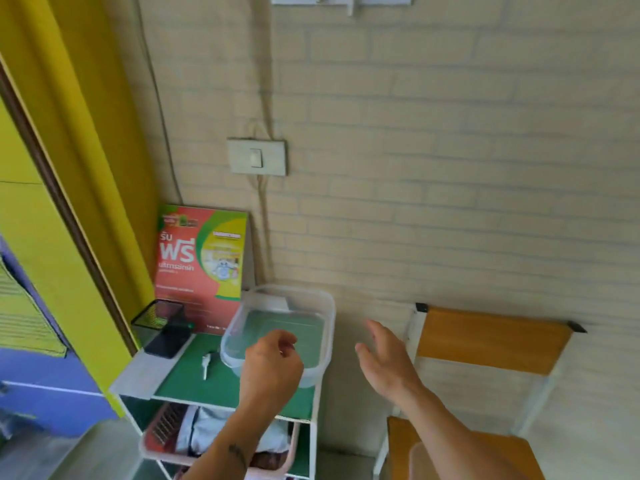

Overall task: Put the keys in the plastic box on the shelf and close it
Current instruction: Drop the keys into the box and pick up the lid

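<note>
A clear plastic box stands open on the green top of the white shelf, against the brick wall. A silver key lies on the green surface just left of the box. My left hand hovers over the box's front edge with its fingers curled and pinched together; whether it holds anything is hidden. To the right of the box, my right hand is in the air, fingers spread and holding nothing. A pale translucent shape lies on the chair seat at the bottom right; I cannot tell what it is.
A red and green leaflet leans on the wall behind the box. A black mesh holder and a dark phone sit at the shelf's back left. A pink basket fills the lower shelf. A wooden chair stands to the right.
</note>
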The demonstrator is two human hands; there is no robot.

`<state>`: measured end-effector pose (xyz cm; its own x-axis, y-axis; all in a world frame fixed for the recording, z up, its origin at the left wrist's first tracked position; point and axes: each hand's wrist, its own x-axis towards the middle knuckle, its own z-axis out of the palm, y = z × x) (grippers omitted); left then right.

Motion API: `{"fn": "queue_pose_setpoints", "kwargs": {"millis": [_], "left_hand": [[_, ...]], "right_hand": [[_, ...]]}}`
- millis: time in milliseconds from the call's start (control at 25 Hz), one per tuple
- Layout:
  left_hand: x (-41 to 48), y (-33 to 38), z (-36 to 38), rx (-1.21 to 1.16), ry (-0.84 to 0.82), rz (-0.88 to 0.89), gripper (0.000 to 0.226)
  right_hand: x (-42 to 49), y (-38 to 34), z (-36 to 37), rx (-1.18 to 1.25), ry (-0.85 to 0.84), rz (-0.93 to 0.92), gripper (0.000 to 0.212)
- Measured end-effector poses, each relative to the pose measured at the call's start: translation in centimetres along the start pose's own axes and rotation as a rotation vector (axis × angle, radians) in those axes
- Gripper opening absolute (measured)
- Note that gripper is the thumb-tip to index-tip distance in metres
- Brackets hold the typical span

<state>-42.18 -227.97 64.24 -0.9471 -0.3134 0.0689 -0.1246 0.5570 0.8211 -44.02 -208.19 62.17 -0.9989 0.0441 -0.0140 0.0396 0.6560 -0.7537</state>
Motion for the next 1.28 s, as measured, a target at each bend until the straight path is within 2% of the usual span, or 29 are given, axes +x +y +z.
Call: {"fn": "queue_pose_setpoints", "kwargs": {"millis": [200, 320, 520, 720, 840, 1000, 1160, 1240, 1280], "left_hand": [[5.6, -6.1, -5.0, -0.033, 0.08, 0.048, 0.03], [7.7, -9.7, -6.6, -0.025, 0.09, 0.096, 0.042], [10.0, -15.4, -6.6, 0.181, -0.045, 0.148, 0.057], [11.4, -18.6, -5.6, 0.391, -0.223, 0.233, 0.06], [12.0, -18.7, -5.1, 0.471, -0.251, 0.229, 0.054], [12.6, -18.9, -4.6, 0.508, -0.209, 0.244, 0.044], [12.6, -20.7, -4.1, 0.515, -0.127, 0.362, 0.032], [12.4, -21.0, -4.3, 0.405, -0.074, 0.377, 0.028], [12.3, -20.6, -4.6, 0.306, -0.049, 0.323, 0.026]], "right_hand": [[1.6, -4.0, 5.4, -0.052, 0.048, 0.053, 0.055], [2.3, -5.4, 7.7, -0.105, 0.082, 0.09, 0.053], [3.4, -5.8, 10.2, -0.269, 0.138, 0.131, 0.053], [4.4, -5.7, 11.8, -0.3, 0.116, 0.168, 0.06], [4.5, -5.4, 12.6, -0.335, 0.123, 0.162, 0.061], [4.5, -5.2, 12.7, -0.358, 0.136, 0.159, 0.061], [4.3, -5.3, 12.8, -0.374, 0.148, 0.151, 0.061], [4.2, -5.4, 12.8, -0.38, 0.158, 0.149, 0.06], [4.2, -5.5, 12.7, -0.384, 0.161, 0.149, 0.059]]}}
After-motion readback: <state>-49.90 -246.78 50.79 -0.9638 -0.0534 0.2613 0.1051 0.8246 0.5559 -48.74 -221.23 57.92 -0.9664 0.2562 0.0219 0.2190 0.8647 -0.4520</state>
